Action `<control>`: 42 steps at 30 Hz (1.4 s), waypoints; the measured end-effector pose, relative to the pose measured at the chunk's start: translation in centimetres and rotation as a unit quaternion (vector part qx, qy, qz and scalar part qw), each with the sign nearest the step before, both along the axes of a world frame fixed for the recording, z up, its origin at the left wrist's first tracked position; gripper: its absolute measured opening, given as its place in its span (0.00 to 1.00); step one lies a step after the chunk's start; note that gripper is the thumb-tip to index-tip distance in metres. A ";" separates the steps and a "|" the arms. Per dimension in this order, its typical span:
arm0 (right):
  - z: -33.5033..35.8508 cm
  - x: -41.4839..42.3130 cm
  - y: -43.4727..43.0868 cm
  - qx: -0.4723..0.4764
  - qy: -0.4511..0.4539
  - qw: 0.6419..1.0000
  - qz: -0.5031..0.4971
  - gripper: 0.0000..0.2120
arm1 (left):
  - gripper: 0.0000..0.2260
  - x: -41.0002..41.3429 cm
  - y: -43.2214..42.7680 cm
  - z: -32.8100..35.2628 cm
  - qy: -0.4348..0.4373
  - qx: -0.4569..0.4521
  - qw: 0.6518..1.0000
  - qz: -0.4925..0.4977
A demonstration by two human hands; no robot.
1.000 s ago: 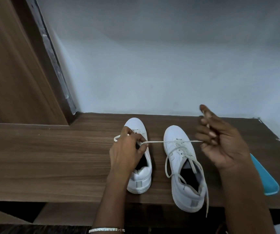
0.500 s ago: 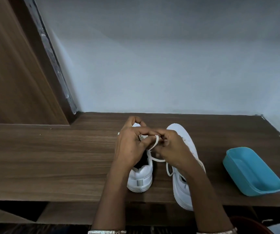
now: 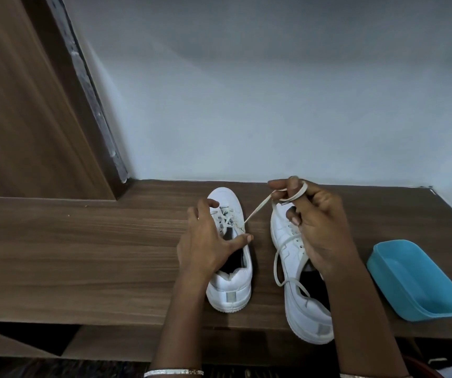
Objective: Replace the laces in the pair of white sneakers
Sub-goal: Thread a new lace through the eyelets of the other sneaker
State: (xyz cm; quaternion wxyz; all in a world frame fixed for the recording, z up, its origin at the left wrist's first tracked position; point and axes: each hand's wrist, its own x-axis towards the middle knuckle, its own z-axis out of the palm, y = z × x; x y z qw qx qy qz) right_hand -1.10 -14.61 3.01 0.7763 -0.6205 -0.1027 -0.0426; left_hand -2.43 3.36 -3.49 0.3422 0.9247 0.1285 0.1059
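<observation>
At frame centre I see my right hand (image 3: 318,225) pinching the lace (image 3: 257,211) looped round its fingers, my left hand (image 3: 207,241) spread open over the left sneaker (image 3: 231,290).

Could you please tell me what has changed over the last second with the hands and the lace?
The right hand, which met the left over the left sneaker half a second ago, has drawn back right with the lace looped round its fingers. The left hand has opened. Right sneaker and blue tray stayed put.
</observation>
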 end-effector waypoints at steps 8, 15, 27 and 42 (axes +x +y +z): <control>-0.1 0.1 -1.6 0.139 0.049 0.987 0.056 0.21 | 0.30 0.0 0.2 -0.6 0.006 -0.060 0.998 0.005; -1.6 0.5 -0.5 -0.247 0.034 0.968 -0.029 0.06 | 0.27 0.2 1.7 -0.9 0.039 -0.124 0.987 -0.092; -5.1 1.8 2.3 -0.492 0.042 0.868 0.048 0.06 | 0.21 0.1 1.9 -1.2 -0.061 0.030 0.988 -0.139; -3.8 1.5 2.3 -0.492 0.028 0.868 0.067 0.07 | 0.21 -0.2 3.5 -0.7 -0.080 -0.082 0.989 -0.097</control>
